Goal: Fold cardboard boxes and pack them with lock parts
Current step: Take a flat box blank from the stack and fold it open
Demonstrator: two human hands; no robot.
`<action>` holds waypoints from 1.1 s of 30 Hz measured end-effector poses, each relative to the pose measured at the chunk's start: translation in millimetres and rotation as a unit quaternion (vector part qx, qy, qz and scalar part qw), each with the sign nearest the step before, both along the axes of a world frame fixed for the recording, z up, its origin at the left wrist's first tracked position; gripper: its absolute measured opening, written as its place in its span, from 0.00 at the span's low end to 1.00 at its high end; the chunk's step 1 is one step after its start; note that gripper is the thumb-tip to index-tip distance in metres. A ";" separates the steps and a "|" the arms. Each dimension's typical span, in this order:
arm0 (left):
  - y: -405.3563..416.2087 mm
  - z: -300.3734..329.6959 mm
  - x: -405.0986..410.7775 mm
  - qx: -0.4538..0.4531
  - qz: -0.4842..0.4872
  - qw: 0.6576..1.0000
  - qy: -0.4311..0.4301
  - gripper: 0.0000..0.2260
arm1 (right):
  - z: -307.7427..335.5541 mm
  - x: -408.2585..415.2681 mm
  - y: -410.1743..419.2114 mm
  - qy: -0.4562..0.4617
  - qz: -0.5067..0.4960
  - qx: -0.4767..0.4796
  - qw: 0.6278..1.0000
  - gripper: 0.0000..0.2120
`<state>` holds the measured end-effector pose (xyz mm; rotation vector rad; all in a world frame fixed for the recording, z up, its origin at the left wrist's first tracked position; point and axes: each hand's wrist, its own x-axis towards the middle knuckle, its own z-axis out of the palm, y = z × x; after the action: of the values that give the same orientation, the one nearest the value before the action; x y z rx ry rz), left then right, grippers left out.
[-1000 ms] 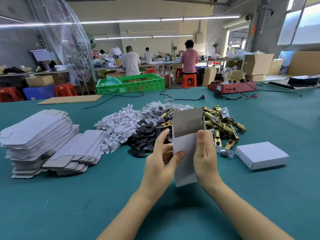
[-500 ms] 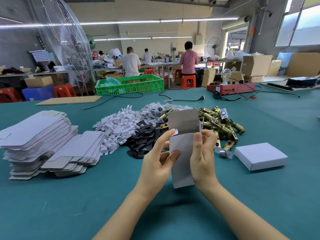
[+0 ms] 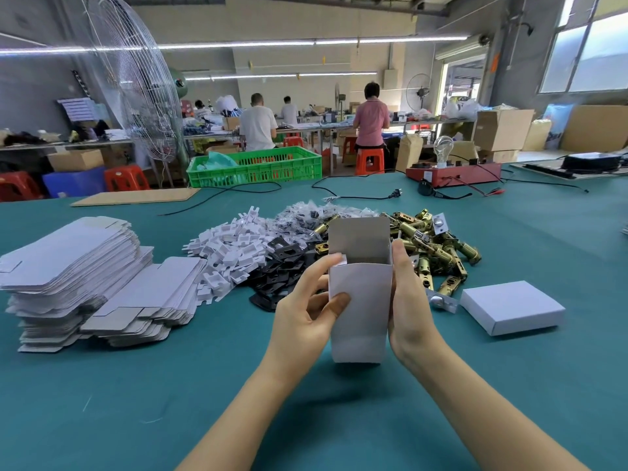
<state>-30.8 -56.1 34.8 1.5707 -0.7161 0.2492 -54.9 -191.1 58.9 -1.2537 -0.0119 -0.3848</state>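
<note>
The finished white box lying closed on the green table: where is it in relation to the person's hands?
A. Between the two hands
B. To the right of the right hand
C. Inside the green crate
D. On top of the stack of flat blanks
B: the closed white box lies on the table to the right of the right hand, near the brass latch pile.
</note>
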 end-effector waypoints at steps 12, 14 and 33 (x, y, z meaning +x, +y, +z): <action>-0.7 3.3 -4.0 -0.004 -0.032 0.999 0.021 0.23 | 9.8 -1.6 -5.6 -0.084 -0.055 -0.035 0.994 0.16; -1.7 3.4 -4.6 -0.006 -0.037 0.999 0.026 0.21 | 11.0 -2.8 -5.5 -0.094 -0.054 -0.041 0.993 0.17; -15.9 13.9 -16.2 -0.140 -0.082 0.979 0.126 0.09 | 9.8 -9.3 5.8 -0.222 -0.063 -0.148 0.962 0.04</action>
<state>-47.0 -72.0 48.7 1.2396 -0.5791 0.0245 -64.2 -185.3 68.8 -1.4417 -0.3872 -0.7924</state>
